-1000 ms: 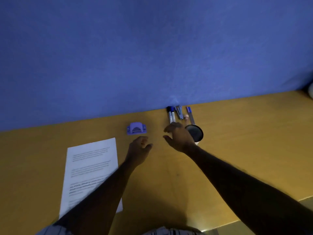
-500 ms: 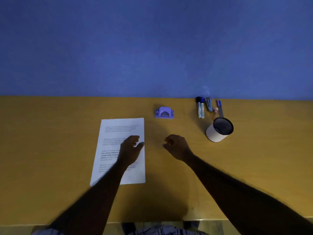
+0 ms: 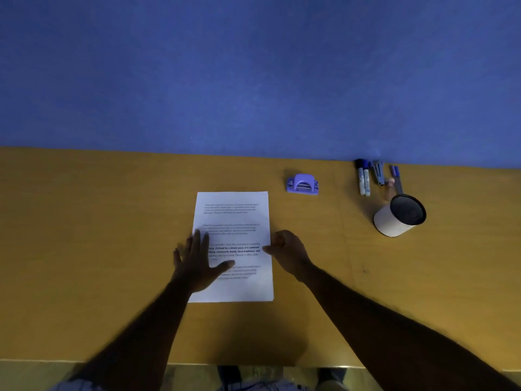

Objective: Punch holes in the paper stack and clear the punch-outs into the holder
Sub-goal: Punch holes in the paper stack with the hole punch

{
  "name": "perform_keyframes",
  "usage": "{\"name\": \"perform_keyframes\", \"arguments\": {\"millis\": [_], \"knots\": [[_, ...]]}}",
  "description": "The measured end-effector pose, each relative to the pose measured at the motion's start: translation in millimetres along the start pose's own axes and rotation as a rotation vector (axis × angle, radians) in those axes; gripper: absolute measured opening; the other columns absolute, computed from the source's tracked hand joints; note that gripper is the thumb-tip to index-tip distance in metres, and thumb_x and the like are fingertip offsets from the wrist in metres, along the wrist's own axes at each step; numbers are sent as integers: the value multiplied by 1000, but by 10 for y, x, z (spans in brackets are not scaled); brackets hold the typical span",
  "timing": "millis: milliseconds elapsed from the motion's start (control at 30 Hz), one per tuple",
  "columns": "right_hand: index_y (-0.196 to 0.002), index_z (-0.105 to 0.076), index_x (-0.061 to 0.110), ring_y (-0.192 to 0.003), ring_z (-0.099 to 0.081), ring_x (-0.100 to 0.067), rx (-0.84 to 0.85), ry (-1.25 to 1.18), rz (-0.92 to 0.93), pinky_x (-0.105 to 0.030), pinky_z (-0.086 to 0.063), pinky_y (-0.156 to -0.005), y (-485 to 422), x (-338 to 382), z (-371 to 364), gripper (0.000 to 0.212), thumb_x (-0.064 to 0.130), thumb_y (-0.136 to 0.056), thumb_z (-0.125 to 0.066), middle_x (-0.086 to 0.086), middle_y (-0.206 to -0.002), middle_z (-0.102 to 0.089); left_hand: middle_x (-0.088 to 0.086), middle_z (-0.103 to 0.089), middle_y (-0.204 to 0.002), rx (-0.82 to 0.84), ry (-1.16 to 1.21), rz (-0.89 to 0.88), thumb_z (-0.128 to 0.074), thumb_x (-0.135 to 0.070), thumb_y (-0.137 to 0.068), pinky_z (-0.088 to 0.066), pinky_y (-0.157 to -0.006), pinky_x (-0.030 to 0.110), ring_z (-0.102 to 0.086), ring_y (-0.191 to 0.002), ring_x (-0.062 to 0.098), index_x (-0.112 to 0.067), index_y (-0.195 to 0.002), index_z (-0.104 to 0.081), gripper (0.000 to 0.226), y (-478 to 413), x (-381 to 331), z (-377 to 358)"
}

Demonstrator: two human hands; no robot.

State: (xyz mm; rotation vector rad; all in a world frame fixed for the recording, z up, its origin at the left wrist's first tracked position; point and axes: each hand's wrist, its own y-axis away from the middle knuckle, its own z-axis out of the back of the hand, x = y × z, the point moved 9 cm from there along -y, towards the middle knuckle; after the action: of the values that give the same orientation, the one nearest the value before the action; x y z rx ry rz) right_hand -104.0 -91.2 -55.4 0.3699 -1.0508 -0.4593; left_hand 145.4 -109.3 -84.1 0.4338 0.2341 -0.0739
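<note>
A blue wall (image 3: 253,66) fills the upper half of the view, and below it runs a yellow-brown table (image 3: 84,249) whose near edge crosses the bottom of the picture. Two bare forearms reach in from the bottom toward the middle of the table. There the paper stack (image 3: 234,213) lies flat, a white printed page on top, its long sides running away from the person and its edges roughly squared. The left hand (image 3: 197,263) lies palm down across the stack's left edge, wide open, its fingers straight and spread, the thumb stretched rightward over the printed lines; the outer fingers hang off the sheet above the table. The right hand (image 3: 287,252) sits at the stack's right edge about halfway along it, knuckles up and fingers curled under, with the thumb tip touching the margin; whether it has actually pinched the sheets cannot be made out. The stack thus lies between the two hands, under the left and just beside the right. Well to the right stands the holder (image 3: 392,224), a white cylinder with a dark open mouth. The hole punch (image 3: 302,184), small and purple, sits just beyond the stack's far right corner, apart from both hands. Several markers and pens (image 3: 363,179) lie side by side against the wall behind the holder.
</note>
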Motion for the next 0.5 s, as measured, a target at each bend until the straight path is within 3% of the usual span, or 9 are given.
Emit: {"name": "perform_keyframes", "arguments": {"millis": [100, 233, 300, 400, 500], "knots": [[-104, -56, 14, -94, -64, -21, -70, -104, -57, -34, -56, -74, 28, -2, -60, 34, 18, -76, -74, -1, -103, -64, 9, 17, -160, -32, -30, -25, -24, -79, -82, 0, -118, 57, 11, -148, 29, -16, -152, 8, 100, 3, -47, -41], [-112, -50, 13, -92, -66, -22, -78, -364, -160, -33, -58, -69, 40, 0, -173, 44, 8, -76, -74, -5, -108, -64, 11, 16, -160, -79, -30, -46, -37, -72, -86, 0, -118, 55, 10, -148, 30, -15, -153, 7, 98, 31, -54, -41], [-103, -48, 14, -83, -64, -19, -96, -470, -197, -30, -54, -64, 39, 18, -191, 39, 2, -77, -74, -4, -98, -63, 11, 15, -160, -85, -33, -46, -37, -71, -86, 0, -118, 55, 10, -148, 30, -14, -152, 7, 98, 30, -57, -27], [-83, -59, 9, -81, -66, -26, -113, -496, -227, -40, -55, -73, -15, 16, -193, 15, 1, -79, -71, -12, -99, -69, 12, 16, -160, -84, -50, -45, -37, -71, -86, 0, -119, 55, 10, -148, 31, -14, -152, 7, 98, 36, -77, -24], [-92, -68, -1, -81, -66, -26, -78, -517, -304, -37, -55, -72, -37, 5, -208, 11, 2, -82, -70, -12, -98, -69, 12, 18, -159, -78, -39, -39, -37, -70, -86, 2, -119, 55, 12, -148, 30, -13, -152, 8, 98, 22, -64, -44]]}}
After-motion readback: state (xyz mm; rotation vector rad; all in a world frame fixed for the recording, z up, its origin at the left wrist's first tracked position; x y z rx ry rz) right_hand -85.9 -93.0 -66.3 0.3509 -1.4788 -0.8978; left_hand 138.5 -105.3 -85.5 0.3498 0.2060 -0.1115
